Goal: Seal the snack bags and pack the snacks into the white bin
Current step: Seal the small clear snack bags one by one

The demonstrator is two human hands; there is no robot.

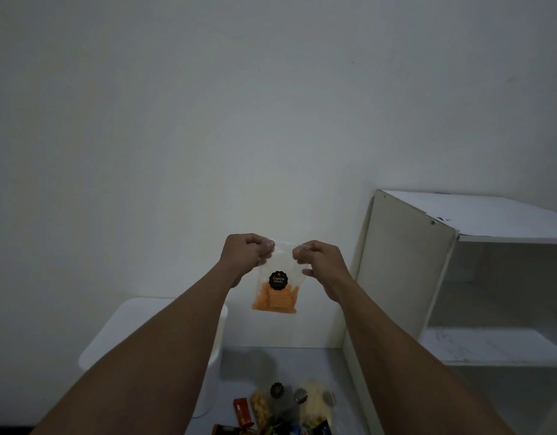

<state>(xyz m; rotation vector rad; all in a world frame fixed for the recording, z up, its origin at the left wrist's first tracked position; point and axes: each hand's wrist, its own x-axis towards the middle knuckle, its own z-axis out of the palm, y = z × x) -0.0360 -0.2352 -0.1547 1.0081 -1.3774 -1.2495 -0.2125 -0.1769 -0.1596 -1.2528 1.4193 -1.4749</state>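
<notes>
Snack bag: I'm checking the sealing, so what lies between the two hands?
In the head view, only the clear top edge of the snack bag spans between left hand and right hand.

Centre frame, the clear snack bag (278, 268) holds orange chips (274, 301) under a black scalloped label (278, 280) with gold lettering. Lower left, the bin (129, 321) is plain white. At right, the shelf unit (503, 215) is white with a beige side. At the bottom edge lie a red packet (242, 410) and yellow snacks (260, 406).
</notes>
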